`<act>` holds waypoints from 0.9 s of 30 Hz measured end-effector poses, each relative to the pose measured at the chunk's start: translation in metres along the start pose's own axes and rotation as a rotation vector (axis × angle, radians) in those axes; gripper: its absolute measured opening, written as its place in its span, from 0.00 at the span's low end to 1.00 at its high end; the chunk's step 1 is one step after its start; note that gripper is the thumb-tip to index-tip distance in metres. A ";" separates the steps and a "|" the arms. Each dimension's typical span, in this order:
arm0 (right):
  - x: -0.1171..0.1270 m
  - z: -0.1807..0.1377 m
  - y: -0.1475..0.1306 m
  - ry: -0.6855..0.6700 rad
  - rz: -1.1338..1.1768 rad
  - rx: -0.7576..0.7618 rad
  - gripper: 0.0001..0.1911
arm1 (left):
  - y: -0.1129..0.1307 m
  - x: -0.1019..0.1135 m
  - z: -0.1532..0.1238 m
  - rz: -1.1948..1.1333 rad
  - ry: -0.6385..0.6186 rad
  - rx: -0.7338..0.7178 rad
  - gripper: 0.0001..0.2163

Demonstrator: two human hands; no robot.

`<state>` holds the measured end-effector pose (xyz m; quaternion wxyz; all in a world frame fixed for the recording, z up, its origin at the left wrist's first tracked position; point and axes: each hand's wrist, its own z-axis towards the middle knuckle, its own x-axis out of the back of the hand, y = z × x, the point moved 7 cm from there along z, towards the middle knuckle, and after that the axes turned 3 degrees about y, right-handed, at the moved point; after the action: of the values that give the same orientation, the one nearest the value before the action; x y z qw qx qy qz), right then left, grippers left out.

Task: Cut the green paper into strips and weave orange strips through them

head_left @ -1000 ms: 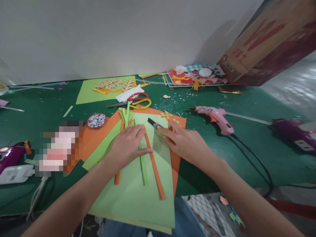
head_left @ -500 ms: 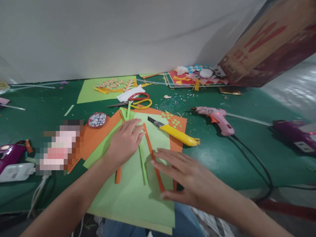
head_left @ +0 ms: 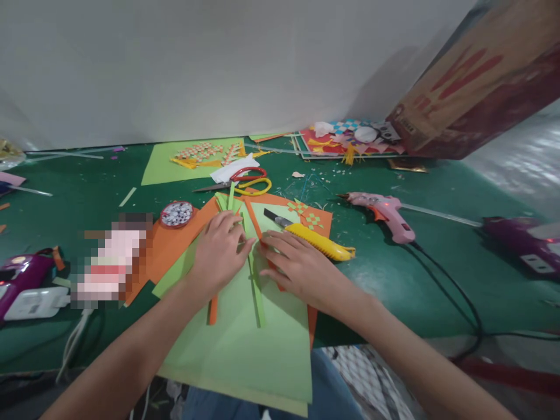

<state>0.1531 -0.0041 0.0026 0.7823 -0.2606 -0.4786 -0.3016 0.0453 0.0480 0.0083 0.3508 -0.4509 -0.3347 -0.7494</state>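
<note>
Several green and orange paper strips lie on a pale green paper sheet. My left hand presses down over the upper ends of the strips with its fingers bent, hiding where they cross. Below it a green strip and the end of an orange strip stick out. My right hand has its fingers on another orange paper strip, which slants up past my left fingertips. Right beside this hand lies a yellow utility knife, blade out.
Red-and-yellow scissors and a dish of small beads or eyes lie beyond the paper. A pink glue gun with a cord is at right. A pixelated object is at left; a paper bag stands back right.
My right hand has moved up and left, close to my left hand, and the orange strip under it has shifted the same way. My left hand stays on the strips.
</note>
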 end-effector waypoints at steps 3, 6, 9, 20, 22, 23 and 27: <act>-0.005 0.003 0.002 0.026 -0.022 -0.025 0.15 | 0.001 -0.002 -0.001 -0.035 -0.028 0.026 0.09; -0.005 0.001 0.002 0.073 -0.035 -0.024 0.15 | 0.001 -0.004 -0.001 -0.048 -0.041 0.035 0.08; 0.000 -0.001 -0.001 0.130 -0.005 -0.002 0.14 | 0.001 -0.005 -0.001 -0.053 -0.032 0.019 0.05; 0.002 -0.009 -0.031 0.067 0.182 0.149 0.26 | -0.008 -0.004 0.001 -0.028 0.007 0.016 0.09; 0.001 -0.011 -0.034 0.060 0.183 0.141 0.24 | -0.009 -0.004 0.001 -0.019 0.000 0.033 0.10; 0.001 -0.012 -0.035 0.061 0.183 0.139 0.23 | -0.010 -0.004 0.001 -0.018 0.000 0.041 0.10; 0.006 -0.016 -0.041 0.136 0.169 0.174 0.15 | -0.011 -0.002 0.001 -0.021 0.016 0.064 0.11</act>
<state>0.1347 -0.0445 0.0065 0.8552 -0.2103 -0.4251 -0.2090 0.0377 0.0552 0.0047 0.3598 -0.4297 -0.3603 -0.7457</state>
